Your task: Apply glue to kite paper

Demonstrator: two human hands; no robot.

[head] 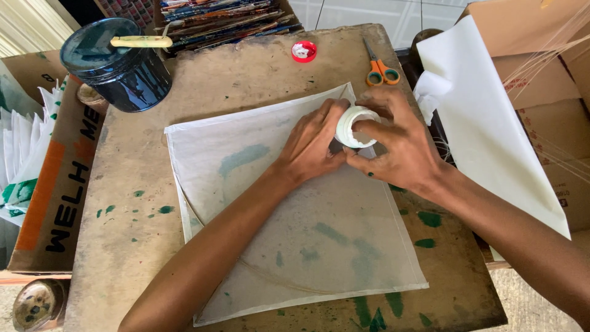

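You've got both hands on that white roll of tape (355, 126), sitting at the top right corner of the thin paper sheet (289, 209) on the worktop (123, 246). Your left hand (313, 144) and right hand (399, 144) each have their grip pinching the roll from either side. Orange scissors (381, 71) lie just beyond.

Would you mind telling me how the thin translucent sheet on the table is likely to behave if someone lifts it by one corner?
The translucent sheet would probably droop: the table's green stains show through it, so it looks very thin. It seems light enough to slide or flutter once the left hand and right hand, holding the white tape roll, lift away. The thin curved stick under it may stiffen it somewhat.
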